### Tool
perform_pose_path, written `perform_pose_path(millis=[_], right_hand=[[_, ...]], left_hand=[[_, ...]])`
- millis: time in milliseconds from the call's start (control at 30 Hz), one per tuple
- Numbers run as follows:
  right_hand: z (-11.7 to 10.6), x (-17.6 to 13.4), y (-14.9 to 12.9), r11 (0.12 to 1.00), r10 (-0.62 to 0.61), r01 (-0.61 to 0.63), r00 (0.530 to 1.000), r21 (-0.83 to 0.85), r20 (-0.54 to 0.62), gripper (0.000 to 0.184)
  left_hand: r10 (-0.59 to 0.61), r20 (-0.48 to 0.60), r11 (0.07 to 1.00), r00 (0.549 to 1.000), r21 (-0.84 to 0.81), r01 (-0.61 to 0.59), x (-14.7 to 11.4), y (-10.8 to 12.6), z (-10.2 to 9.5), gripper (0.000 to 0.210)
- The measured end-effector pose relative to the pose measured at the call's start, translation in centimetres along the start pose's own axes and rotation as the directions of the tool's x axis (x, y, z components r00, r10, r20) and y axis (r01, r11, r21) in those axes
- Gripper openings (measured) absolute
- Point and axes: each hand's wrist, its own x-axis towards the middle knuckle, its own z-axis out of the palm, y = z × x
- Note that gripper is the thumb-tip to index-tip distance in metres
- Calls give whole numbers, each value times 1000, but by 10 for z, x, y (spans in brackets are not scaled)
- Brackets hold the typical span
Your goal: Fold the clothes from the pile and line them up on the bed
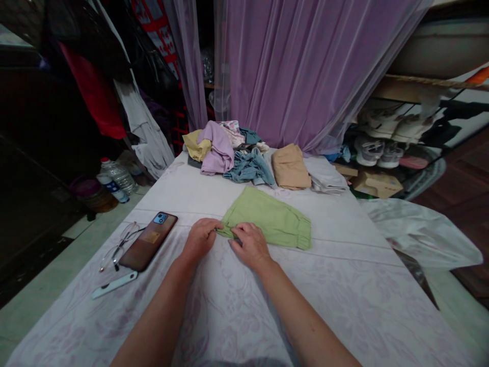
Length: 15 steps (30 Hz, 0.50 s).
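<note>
A lime-green cloth garment (267, 214) lies flat on a white, floral-patterned sheet (344, 295); beyond it sits a folded tan cloth (291, 167). At the garment's left end, the left hand (200, 238) pinches its edge, fingers curled; the right hand (252, 244), half-open, touches it, grip unclear.

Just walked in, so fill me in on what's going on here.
A person is handling a green garment laid flat on a pale patterned cloth. The left hand pinches its near left corner, and the right hand rests on the edge beside it. Beyond lie a jumbled heap of clothes, a folded tan garment and a folded pale one. A phone lies to the left.
</note>
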Motion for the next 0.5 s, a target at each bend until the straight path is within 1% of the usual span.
perform_pose_path(millis=[133, 200, 333, 433, 500], right_hand=[[3, 1, 0, 1000, -4, 5, 999, 9, -34, 13], [5, 0, -1, 1000, -10, 11, 998, 21, -58, 12], [7, -2, -2, 999, -23, 25, 997, 32, -72, 12], [6, -2, -3, 1000, -19, 20, 998, 23, -52, 13], [5, -2, -3, 1000, -16, 17, 999, 17, -32, 16]], left_hand=[[28, -22, 999, 999, 21, -27, -1, 1, 0, 31], [37, -30, 999, 999, 23, -36, -1, 2, 0, 28], [46, -23, 998, 999, 39, -45, -1, 5, -1, 36], [42, 20, 992, 999, 118, -44, -2, 9, 2, 42], [-2, 56, 982, 998, 188, -9, -4, 10, 4, 45]])
